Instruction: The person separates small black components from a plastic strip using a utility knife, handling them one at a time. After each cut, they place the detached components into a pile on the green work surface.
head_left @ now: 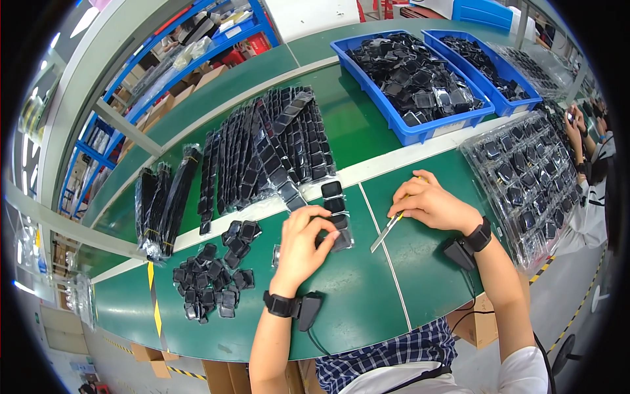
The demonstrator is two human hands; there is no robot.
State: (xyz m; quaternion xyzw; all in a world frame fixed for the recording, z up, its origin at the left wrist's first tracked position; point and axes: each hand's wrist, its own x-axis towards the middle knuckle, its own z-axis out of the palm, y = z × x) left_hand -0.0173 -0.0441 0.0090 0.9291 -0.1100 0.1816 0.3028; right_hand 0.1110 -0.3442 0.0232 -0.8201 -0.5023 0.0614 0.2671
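My left hand [303,244] rests on the green table, with thumb and fingers closed on a short strip of black square pieces in clear film [333,190]. To its right, my right hand [425,202] grips a utility knife [392,226] with a yellow handle. The thin blade points down and left, a little apart from the strip. Left of my left hand lies a loose heap of black squares in clear film [207,279]. Part of another film piece shows beneath the left hand, mostly hidden.
Many long strips of black squares [275,144] lie beyond my hands, beside bundled strips [174,197] at the left. Two blue bins [410,131] [525,105] hold piles of black pieces. A clear compartment tray [518,246] stands right. Another person's hand [574,128] shows at the far right.
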